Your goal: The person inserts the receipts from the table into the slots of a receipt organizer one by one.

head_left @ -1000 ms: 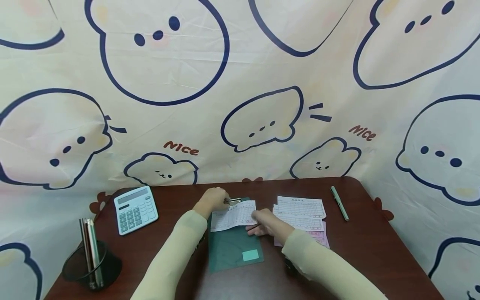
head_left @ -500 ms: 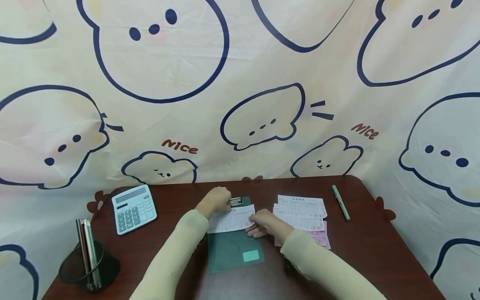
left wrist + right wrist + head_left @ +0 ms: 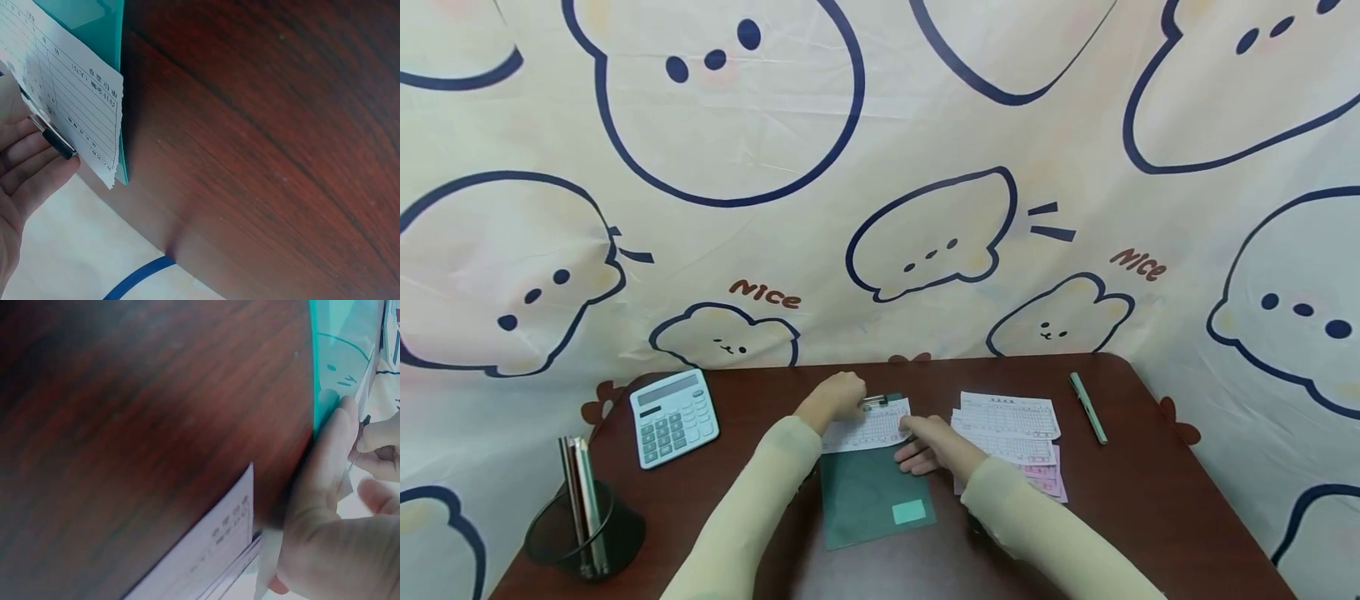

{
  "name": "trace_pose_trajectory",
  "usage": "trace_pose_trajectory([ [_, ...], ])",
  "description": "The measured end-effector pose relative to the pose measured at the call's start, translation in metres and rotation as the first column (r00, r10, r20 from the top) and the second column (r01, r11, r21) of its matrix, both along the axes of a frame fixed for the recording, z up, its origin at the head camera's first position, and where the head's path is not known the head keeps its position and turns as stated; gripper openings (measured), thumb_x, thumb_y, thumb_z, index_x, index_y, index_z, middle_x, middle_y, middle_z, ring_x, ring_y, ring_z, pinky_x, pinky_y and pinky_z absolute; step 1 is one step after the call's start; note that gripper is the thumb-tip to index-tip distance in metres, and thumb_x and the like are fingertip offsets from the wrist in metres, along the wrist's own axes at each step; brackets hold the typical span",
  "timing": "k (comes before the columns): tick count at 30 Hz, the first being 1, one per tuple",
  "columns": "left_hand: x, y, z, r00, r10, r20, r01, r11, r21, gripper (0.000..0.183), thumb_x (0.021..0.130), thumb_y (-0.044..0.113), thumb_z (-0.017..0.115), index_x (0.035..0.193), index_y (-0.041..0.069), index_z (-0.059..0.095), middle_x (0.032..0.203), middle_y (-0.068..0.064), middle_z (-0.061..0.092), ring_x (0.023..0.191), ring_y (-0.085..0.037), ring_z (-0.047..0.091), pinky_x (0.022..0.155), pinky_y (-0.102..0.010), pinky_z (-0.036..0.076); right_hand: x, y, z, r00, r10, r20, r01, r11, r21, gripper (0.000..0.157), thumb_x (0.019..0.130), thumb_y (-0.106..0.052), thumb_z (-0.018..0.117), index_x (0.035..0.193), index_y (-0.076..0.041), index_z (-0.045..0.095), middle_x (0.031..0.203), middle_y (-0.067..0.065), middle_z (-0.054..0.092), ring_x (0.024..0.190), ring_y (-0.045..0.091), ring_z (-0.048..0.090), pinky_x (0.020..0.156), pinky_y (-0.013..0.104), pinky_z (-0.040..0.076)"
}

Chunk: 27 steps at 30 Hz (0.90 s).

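Note:
A green clipboard (image 3: 857,492) lies on the desk in the head view, with a pale green label near its lower right corner. Across its upper part is a white printed form (image 3: 872,427), its top edge right at the metal clip (image 3: 876,401). My left hand (image 3: 832,397) pinches the clip from the far left; in the left wrist view its fingers curl around the clip's black bar (image 3: 57,144) beside the form's torn-looking edge (image 3: 117,134). With the thumb on top, my right hand (image 3: 938,446) pinches the form's right edge, other fingers spread over the board.
Right of the board, white slips (image 3: 1007,417) overlap pink ones (image 3: 1047,479). Farther right lies a green pen (image 3: 1088,408). A calculator (image 3: 674,418) sits at the back left, and a black mesh pencil cup (image 3: 625,525) stands at the front left. A patterned cloth (image 3: 925,125) hangs behind the desk.
The form has shifted away from me, up to the clip, and more of the board shows below it. My right hand has moved slightly with it. The left hand stays at the clip.

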<state>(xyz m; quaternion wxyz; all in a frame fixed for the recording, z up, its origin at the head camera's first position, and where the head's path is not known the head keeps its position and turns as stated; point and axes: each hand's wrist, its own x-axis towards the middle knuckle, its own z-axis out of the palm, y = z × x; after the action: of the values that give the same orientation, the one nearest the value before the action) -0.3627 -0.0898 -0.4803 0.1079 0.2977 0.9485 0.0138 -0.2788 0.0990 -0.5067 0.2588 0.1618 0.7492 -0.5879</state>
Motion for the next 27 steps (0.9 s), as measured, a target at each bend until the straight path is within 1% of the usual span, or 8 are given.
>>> trace_pose_trajectory([
  [2, 0.0001, 0.0006, -0.0002, 1.000, 0.007, -0.013, -0.007, 1.000, -0.003, 0.034, 0.081, 0.015, 0.068, 0.054, 0.016, 0.047, 0.050, 0.006, 0.033, 0.047, -0.008, 0.033, 0.049, -0.024, 0.030, -0.0010, 0.0015, -0.0004, 1.000, 0.000, 0.014, 0.000, 1.000, -0.012, 0.036, 0.086, -0.020, 0.053, 0.110, 0.006, 0.058, 0.077, 0.012, 0.071, 0.061, 0.021, 0.068, 0.053, 0.032, 0.054],
  [4, -0.0002, 0.0009, -0.0007, 1.000, 0.012, -0.024, -0.012, 1.000, -0.008, 0.035, 0.081, 0.014, 0.068, 0.054, 0.015, 0.045, 0.051, 0.006, 0.033, 0.048, -0.008, 0.032, 0.049, -0.024, 0.030, -0.0020, 0.0023, -0.0002, 1.000, 0.002, 0.025, -0.002, 1.000, -0.017, 0.033, 0.087, -0.016, 0.053, 0.110, 0.007, 0.058, 0.077, 0.012, 0.071, 0.061, 0.020, 0.068, 0.053, 0.031, 0.054],
  [9, -0.0003, 0.0009, -0.0017, 1.000, 0.009, -0.017, -0.009, 1.000, -0.020, 0.037, 0.080, 0.014, 0.067, 0.054, 0.015, 0.042, 0.052, 0.006, 0.033, 0.048, -0.008, 0.031, 0.049, -0.024, 0.029, -0.0024, 0.0024, -0.0007, 0.998, -0.009, 0.061, 0.011, 1.000, -0.021, 0.032, 0.089, -0.014, 0.052, 0.111, 0.008, 0.058, 0.076, 0.011, 0.071, 0.061, 0.019, 0.068, 0.054, 0.030, 0.054],
  [14, 0.0014, -0.0003, -0.0033, 0.998, 0.053, 0.018, -0.053, 0.998, -0.015, 0.026, 0.080, 0.018, 0.070, 0.059, 0.014, 0.056, 0.057, 0.005, 0.049, 0.052, -0.009, 0.040, 0.052, -0.024, 0.034, -0.0007, 0.0004, -0.0030, 0.998, -0.013, 0.061, 0.015, 0.999, -0.039, 0.038, 0.092, -0.015, 0.051, 0.122, 0.009, 0.052, 0.077, 0.012, 0.071, 0.063, 0.020, 0.069, 0.055, 0.031, 0.054],
  [17, 0.0021, -0.0016, -0.0046, 0.997, 0.069, 0.020, -0.069, 0.998, -0.008, 0.023, 0.079, 0.018, 0.071, 0.060, 0.014, 0.059, 0.059, 0.004, 0.053, 0.053, -0.009, 0.042, 0.053, -0.024, 0.035, 0.0000, -0.0019, -0.0025, 0.999, -0.012, 0.050, 0.014, 0.999, -0.044, 0.043, 0.094, -0.016, 0.051, 0.128, 0.010, 0.046, 0.078, 0.012, 0.071, 0.064, 0.021, 0.069, 0.055, 0.031, 0.054],
  [20, 0.0024, -0.0032, -0.0051, 0.998, 0.069, 0.003, -0.069, 0.998, 0.003, 0.029, 0.078, 0.017, 0.070, 0.055, 0.014, 0.053, 0.057, 0.004, 0.048, 0.051, -0.009, 0.039, 0.051, -0.024, 0.033, -0.0011, -0.0042, -0.0008, 0.998, -0.024, 0.054, 0.026, 0.999, -0.045, 0.043, 0.094, -0.016, 0.051, 0.129, 0.010, 0.045, 0.078, 0.012, 0.071, 0.064, 0.021, 0.069, 0.055, 0.032, 0.054],
  [25, 0.0020, -0.0044, -0.0044, 0.997, 0.075, -0.022, -0.074, 0.996, 0.048, 0.039, 0.077, 0.013, 0.068, 0.050, 0.016, 0.040, 0.052, 0.005, 0.032, 0.048, -0.009, 0.031, 0.048, -0.025, 0.028, -0.0043, -0.0048, 0.0027, 0.997, -0.045, 0.064, 0.047, 0.999, -0.025, 0.041, 0.095, -0.017, 0.051, 0.127, 0.007, 0.047, 0.078, 0.010, 0.071, 0.063, 0.020, 0.069, 0.055, 0.031, 0.054],
  [27, 0.0009, -0.0034, -0.0048, 0.997, 0.068, -0.028, -0.066, 0.996, 0.062, 0.037, 0.077, 0.011, 0.068, 0.051, 0.016, 0.042, 0.051, 0.006, 0.031, 0.049, -0.009, 0.030, 0.048, -0.025, 0.027, -0.0048, -0.0042, 0.0035, 0.996, -0.053, 0.065, 0.055, 0.998, -0.017, 0.039, 0.095, -0.017, 0.051, 0.126, 0.007, 0.049, 0.078, 0.010, 0.071, 0.063, 0.020, 0.069, 0.056, 0.032, 0.054],
])
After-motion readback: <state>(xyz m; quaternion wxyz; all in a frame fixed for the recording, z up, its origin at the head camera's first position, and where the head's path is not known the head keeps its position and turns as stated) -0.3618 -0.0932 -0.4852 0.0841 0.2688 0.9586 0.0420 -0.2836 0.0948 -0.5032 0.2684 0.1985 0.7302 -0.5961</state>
